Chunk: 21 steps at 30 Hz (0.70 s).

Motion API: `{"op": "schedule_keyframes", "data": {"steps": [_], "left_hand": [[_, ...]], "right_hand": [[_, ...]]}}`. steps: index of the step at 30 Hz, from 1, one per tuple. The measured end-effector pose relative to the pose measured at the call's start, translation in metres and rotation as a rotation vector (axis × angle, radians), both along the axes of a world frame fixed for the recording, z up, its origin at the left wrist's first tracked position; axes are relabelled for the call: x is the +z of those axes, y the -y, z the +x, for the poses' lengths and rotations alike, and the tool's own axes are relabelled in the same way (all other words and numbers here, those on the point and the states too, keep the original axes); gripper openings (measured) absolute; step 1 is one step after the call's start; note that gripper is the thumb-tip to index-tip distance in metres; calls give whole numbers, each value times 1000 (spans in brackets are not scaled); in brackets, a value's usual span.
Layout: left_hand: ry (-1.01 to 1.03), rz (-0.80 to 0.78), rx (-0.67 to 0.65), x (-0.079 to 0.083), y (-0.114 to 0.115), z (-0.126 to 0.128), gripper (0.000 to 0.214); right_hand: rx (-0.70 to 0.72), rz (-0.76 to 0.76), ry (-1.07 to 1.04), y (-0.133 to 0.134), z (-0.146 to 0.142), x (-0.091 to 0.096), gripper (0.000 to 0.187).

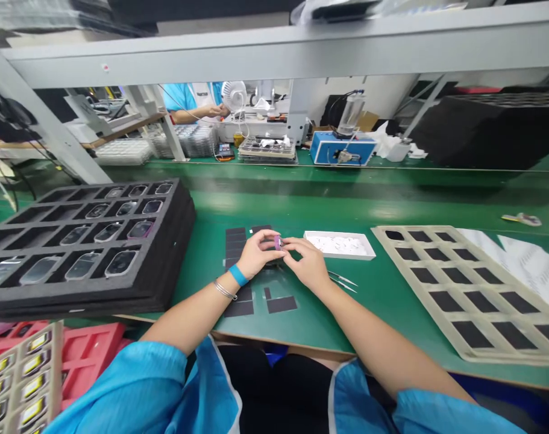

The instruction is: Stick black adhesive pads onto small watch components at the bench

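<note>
A small part with a purple face [278, 242] is pinched between my two hands above the green bench. My left hand [257, 250], with a blue band at its wrist, grips it from the left. From the other side, the fingers of my right hand [307, 260] close on it too. Fingers cover most of the part, so its exact kind is hidden. Under and beside the hands lie black rectangular sheets [282, 304]. A pair of tweezers [343, 281] rests to the right of my right hand, below a white box [340, 244] with small pieces inside.
A stacked black foam tray [159, 265] with clear-faced parts stands at left. On the right lies a beige tray [410, 289] with black inserts. Red and beige trays [91, 355] sit low at left. A grey shelf beam [274, 51] crosses above; a co-worker [197, 102] sits beyond.
</note>
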<state>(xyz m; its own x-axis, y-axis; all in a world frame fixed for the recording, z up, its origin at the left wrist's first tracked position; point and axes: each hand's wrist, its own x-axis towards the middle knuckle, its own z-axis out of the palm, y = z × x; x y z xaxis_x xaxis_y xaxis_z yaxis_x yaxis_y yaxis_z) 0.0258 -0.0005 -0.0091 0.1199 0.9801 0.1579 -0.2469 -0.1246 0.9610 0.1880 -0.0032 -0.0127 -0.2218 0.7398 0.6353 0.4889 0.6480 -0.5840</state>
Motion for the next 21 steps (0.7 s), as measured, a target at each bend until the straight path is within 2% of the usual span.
{"op": "schedule_keyframes", "data": {"steps": [5, 13, 17, 21], "left_hand": [[-8, -27, 8, 0, 1, 1, 61], [76, -50, -55, -1, -1, 1, 59], [160, -93, -82, -1, -2, 0, 63], [267, -180, -121, 3, -4, -6, 61]], "right_hand": [[-10, 86, 74, -2, 1, -4, 10], [-40, 99, 89, -6, 5, -2, 9], [-141, 82, 74, -13, 22, 8, 10], [-353, 17, 130, -31, 56, 18, 9]]}}
